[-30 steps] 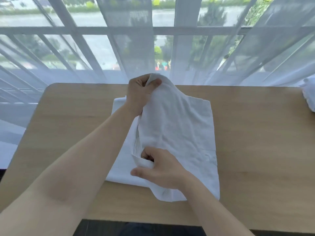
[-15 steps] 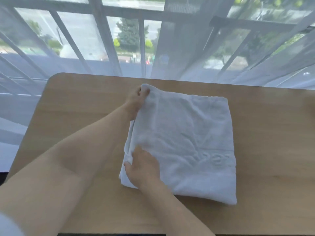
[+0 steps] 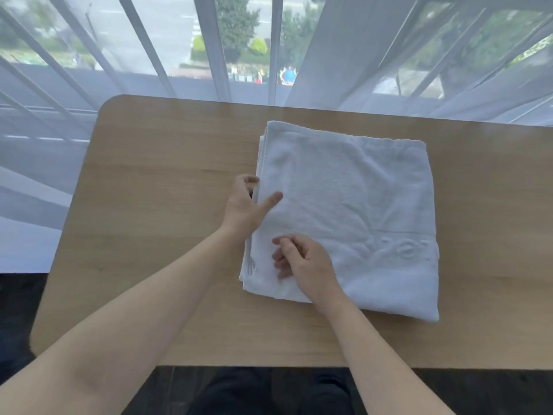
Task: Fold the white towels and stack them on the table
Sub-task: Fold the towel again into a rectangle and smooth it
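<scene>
A folded white towel [image 3: 353, 211] lies flat on the wooden table [image 3: 167, 205], with layered edges showing along its left side and a woven band near its front. My left hand [image 3: 247, 202] is at the towel's left edge, thumb laid on top and fingers curled against the side of the layers. My right hand [image 3: 302, 262] rests on the towel's front left part with its fingers loosely curled, holding nothing that I can see.
Sheer white curtains [image 3: 344, 55] hang along the table's far edge in front of a window with slanted bars. Bare tabletop spreads left of the towel and along the front. The table's rounded left corners and dark floor [image 3: 18, 310] are in view.
The towel's raised half has been laid flat. My left hand has slid from the far left corner to the middle of the left edge. The right hand now rests on top.
</scene>
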A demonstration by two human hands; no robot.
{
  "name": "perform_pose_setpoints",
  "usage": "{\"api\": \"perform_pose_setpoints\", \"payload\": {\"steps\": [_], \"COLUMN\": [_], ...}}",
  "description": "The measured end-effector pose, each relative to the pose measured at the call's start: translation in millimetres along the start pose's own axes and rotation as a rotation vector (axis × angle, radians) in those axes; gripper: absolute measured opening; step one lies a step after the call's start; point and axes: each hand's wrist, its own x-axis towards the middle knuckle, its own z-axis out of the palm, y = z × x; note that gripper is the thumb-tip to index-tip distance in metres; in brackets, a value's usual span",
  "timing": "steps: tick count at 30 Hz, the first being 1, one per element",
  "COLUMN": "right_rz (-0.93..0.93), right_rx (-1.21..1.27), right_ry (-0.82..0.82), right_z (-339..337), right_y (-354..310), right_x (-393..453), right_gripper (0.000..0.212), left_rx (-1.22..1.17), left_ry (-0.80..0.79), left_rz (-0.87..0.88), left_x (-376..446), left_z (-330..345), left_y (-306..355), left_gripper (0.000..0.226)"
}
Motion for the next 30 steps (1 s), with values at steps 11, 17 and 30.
{"api": "perform_pose_setpoints", "payload": {"steps": [11,17,30], "right_rz": [-0.478,-0.48,-0.443], "right_rx": [-0.869,-1.091,-1.005], "right_ry": [0.178,0.249,0.376], "right_z": [14,-4,-78], "right_y": [45,59,47], "right_x": [-2,-5,7], "right_gripper": [0.03,0.048,0.045], "left_rx": [-0.045,-0.085,0.596], "left_ry": [-0.107,-0.021,0.294], "left_rz": [-0.086,-0.108,0.322], "left_x": [-42,-51,-77], "left_z": [-18,-12,36], "left_y": [-30,-39,-32], "left_gripper": [0.018,0.037,0.062]}}
